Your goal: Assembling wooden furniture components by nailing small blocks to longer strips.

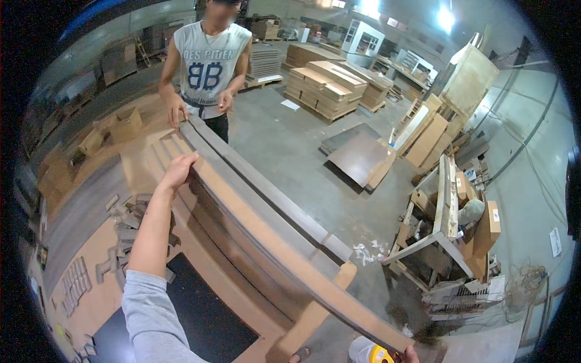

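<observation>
A long, narrow wooden board [275, 239], light brown on its face with a dark edge, runs from the upper left to the lower right before me. My left hand [180, 172] is closed around its edge towards the far end. At the near end, only a little of my right hand [411, 356] shows at the picture's lower edge, gripping the board's tip. Just beyond lie long grey boards [260, 192], side by side. Beneath the held board are more brown lengths [242, 275], partly hidden by it.
Across the table stands a person [209, 66], hands near the grey boards' far end. Small grey wooden pieces [124, 236] and a black panel [206, 308] lie at left. A white bucket [361, 349] is below the board's near end. Stacked panels [327, 91] and a wooden frame [448, 199] stand beyond.
</observation>
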Tool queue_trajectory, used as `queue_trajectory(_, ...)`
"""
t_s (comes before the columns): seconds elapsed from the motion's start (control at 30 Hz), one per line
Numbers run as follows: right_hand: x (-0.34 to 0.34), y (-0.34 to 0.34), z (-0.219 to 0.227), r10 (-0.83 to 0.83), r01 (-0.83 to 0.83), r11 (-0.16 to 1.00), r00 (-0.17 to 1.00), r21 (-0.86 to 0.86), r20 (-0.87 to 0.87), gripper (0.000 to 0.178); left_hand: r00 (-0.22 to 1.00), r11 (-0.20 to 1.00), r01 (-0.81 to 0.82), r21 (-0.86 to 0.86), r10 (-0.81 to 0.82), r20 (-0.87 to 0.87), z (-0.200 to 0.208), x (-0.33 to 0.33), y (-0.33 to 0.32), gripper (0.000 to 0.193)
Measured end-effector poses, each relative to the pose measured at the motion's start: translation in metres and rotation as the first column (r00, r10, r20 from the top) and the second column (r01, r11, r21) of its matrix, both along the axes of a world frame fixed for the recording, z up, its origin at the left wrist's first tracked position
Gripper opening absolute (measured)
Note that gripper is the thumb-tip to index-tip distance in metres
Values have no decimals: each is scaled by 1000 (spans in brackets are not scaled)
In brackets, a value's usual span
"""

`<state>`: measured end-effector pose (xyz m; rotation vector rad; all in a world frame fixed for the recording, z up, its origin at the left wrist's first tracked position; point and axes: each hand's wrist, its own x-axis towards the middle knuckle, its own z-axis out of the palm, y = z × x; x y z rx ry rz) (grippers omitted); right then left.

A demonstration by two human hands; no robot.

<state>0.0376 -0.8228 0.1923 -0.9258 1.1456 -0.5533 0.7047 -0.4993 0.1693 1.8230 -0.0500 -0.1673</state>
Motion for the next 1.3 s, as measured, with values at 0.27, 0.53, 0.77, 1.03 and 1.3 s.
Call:
queue_trajectory(0.27, 25, 8, -17, 114, -125, 990, 984, 71, 137, 31, 939, 865, -291, -408, 340, 51, -44, -26, -17, 89)
queue_trajectory(0.53, 81, 24, -11, 273, -293, 955, 929, 45, 248, 48, 981, 827, -192, -529, 169, -93, -9, -175, -71, 81)
queue_trajectory(0.77, 121, 33, -31, 368, -394, 918, 886, 38, 281, 68, 999, 844, -34, -536, 27, -22, -21, -196, -84, 71)
queue_trajectory(1.03, 168, 59, -12, 463, -513, 858, 793, 25, 395, 75, 997, 766, -57, -641, 12, -74, -31, -184, -84, 74)
queue_trajectory(1.3, 192, 66, -10, 493, -562, 827, 738, 15, 461, 74, 999, 792, -51, -608, 43, -28, -28, -172, -88, 82)
